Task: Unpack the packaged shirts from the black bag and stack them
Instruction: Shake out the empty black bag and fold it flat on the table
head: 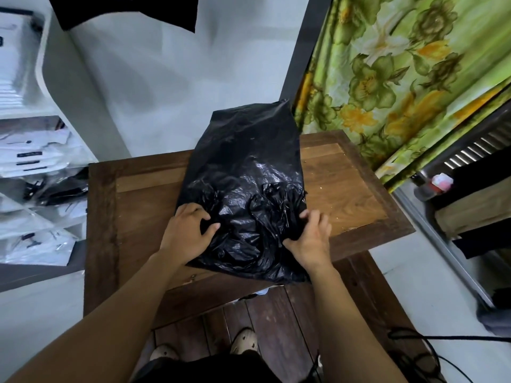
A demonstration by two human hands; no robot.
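View: head camera, looking down past two bare forearms onto a small wooden table (pixel 345 189).
Left hand (pixel 186 230): laid on the near left part of the black bag (pixel 243 172). The fingers are curled into the crumpled plastic and the thumb is pressed in beside them, so a fold is gripped.
Right hand (pixel 311 239): set at the near right edge of the bag. The fingers are bent over that edge and the thumb is dug into the folds, so the plastic is pinched there.
Black bag: a glossy plastic sack laid lengthwise on the middle of the table. Its far end is seen beyond the table's back edge. Its near end is bunched and wrinkled between the two hands and reaches the table's front edge.
Bag contents: hidden by the opaque plastic, so what is inside cannot be told.
Shelves (pixel 55 125): a white unit seen at the left, just beside the table.
Shelf contents: flat clear-wrapped packages (pixel 36 158) of white cloth with dark labels are stacked in the compartments. Darker packages (pixel 60 189) are seen in one compartment between them.
Curtain (pixel 401 78): green and yellow floral cloth, hung at the right behind the table.
Black garment (pixel 124 9): hung at the top of the frame against a white wall.
Floor: dark wooden planks (pixel 276 322) below the table. Two light shoes (pixel 244 342) are seen on them, and a black cable (pixel 431 352) lies at the lower right.
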